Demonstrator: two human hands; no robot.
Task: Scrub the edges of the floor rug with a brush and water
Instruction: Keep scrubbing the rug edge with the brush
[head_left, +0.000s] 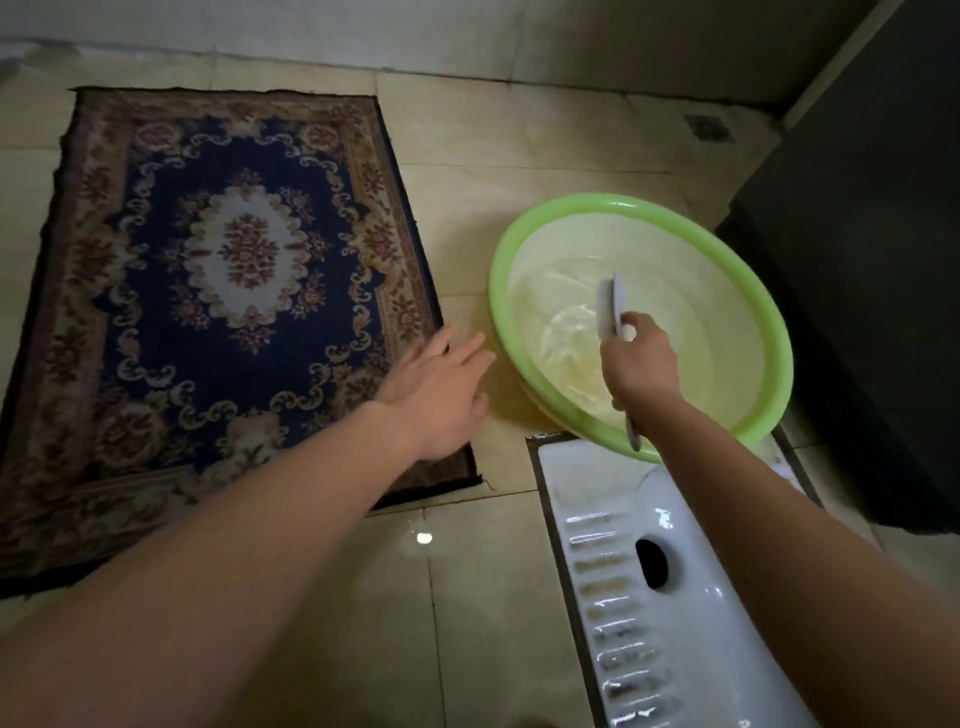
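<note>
One rug (249, 249), one basin (644, 205), one brush (609, 312)

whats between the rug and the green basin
In the head view, a narrow strip of bare tiled floor separates the rug from the green basin; the left hand reaches its straight fingers over the strip's near part.
</note>
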